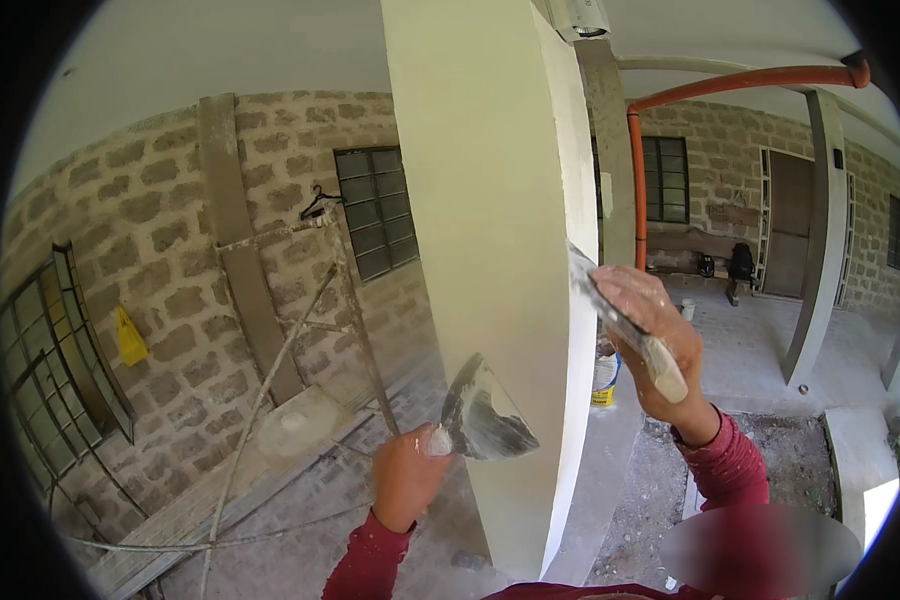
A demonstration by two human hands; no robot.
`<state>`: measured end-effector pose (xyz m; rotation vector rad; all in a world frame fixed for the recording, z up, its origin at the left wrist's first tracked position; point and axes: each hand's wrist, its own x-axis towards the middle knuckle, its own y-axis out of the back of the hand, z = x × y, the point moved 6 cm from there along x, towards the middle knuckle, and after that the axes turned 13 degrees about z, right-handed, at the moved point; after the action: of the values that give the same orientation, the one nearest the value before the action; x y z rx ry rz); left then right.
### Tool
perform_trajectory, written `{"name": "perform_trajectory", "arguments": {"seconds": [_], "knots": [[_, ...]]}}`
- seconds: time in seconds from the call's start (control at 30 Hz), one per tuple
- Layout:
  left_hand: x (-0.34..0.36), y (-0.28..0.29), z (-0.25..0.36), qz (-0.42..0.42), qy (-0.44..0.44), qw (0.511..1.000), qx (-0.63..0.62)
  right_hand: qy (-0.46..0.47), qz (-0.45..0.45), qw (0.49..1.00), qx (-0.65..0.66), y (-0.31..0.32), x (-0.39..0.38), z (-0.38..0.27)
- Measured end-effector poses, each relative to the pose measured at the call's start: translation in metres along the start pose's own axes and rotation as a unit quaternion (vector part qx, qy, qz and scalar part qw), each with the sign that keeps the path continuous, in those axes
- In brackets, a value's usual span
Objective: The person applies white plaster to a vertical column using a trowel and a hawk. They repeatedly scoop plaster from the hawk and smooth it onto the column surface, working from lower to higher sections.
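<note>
A tall pale column stands straight in front of me, its narrow right side brightly lit. My left hand is closed around the handle of a wide putty knife. Grey-white paste coats its flared blade, which shows in front of the column's lower part. Higher up on the right, my right hand grips a second putty knife, its pale handle end sticking out below the fingers. That blade is seen nearly edge-on at the column's right side; whether it touches the surface I cannot tell.
Left of the column stands a metal scaffold frame with a slanting brace, before a stone-block wall. A yellow bag hangs there. Behind the column's right edge is a bucket. An orange pipe runs down farther back.
</note>
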<state>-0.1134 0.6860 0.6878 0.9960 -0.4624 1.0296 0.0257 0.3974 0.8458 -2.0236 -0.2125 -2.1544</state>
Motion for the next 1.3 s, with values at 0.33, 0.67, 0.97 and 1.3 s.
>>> {"name": "perform_trajectory", "arguments": {"seconds": [0.33,0.67,0.97,1.3], "knots": [[0.033,0.012,0.047,0.025,-0.063,0.985,-0.159,0.047,-0.218,0.946,-0.235,0.02,-0.085,0.069],[-0.013,-0.027,0.012,-0.071,0.04,0.99,-0.113,-0.134,0.106,0.956,-0.239,0.021,0.195,0.185],[-0.086,-0.045,-0.065,-0.103,0.124,0.982,-0.1,-0.113,0.066,0.961,-0.245,-0.021,0.211,0.22],[-0.089,-0.027,-0.091,-0.087,0.091,0.992,0.004,-0.195,0.07,0.973,-0.105,0.018,-0.031,0.14]]}}
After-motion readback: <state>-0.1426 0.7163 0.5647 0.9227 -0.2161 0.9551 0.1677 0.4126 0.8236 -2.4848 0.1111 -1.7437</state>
